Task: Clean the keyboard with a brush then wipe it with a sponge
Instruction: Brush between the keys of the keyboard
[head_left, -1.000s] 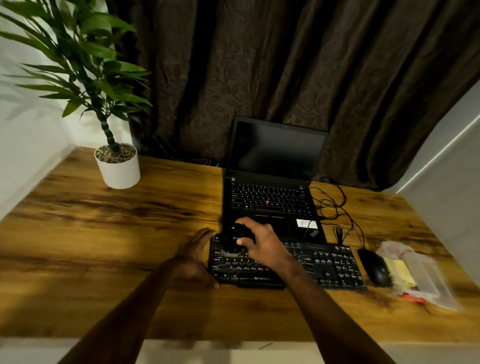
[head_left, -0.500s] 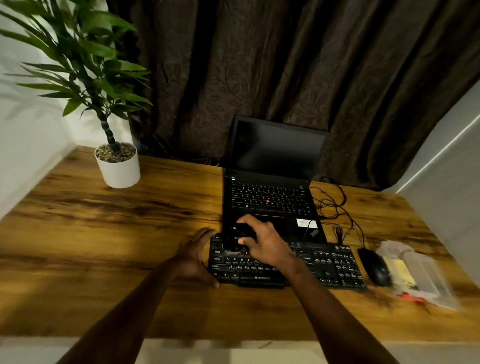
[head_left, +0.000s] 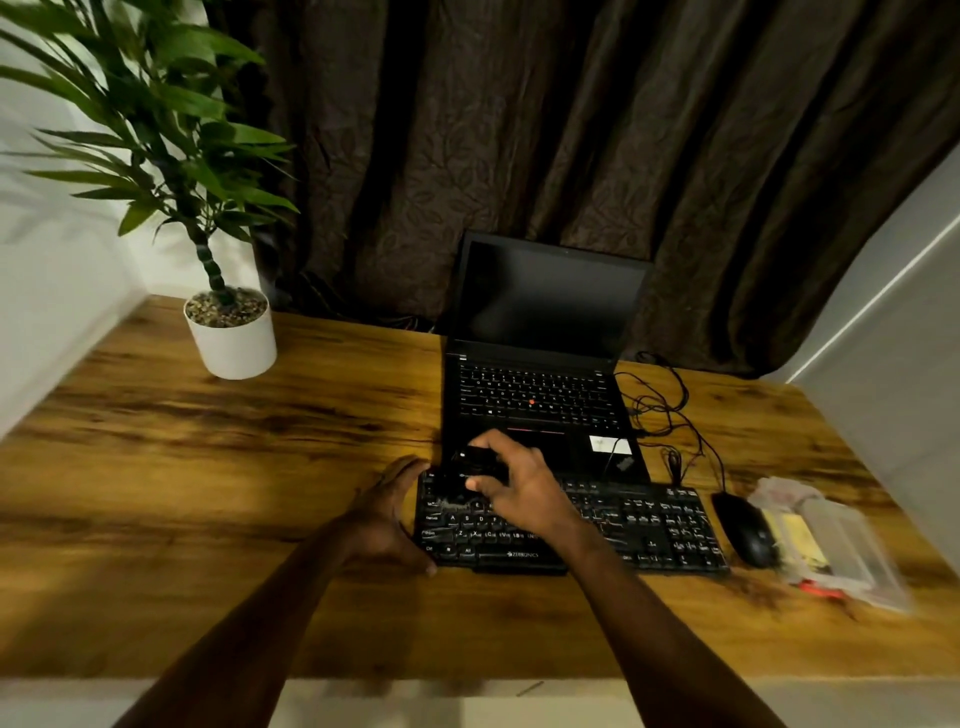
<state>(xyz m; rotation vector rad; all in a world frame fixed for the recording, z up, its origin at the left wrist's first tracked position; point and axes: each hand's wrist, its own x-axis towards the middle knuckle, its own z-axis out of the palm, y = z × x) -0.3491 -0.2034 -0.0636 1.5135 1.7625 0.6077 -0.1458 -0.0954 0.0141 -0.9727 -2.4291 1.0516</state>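
The black brush (head_left: 475, 460) is gripped by the fingers (head_left: 493, 440) of the right hand (head_left: 522, 488) over the keyboard's (head_left: 649, 525) top-left keys, its left end clasped by the left hand (head_left: 387, 522).

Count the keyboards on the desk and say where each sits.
2. The black external keyboard lies near the front edge, with the right hand over its left part; the laptop's built-in keyboard sits directly behind it.
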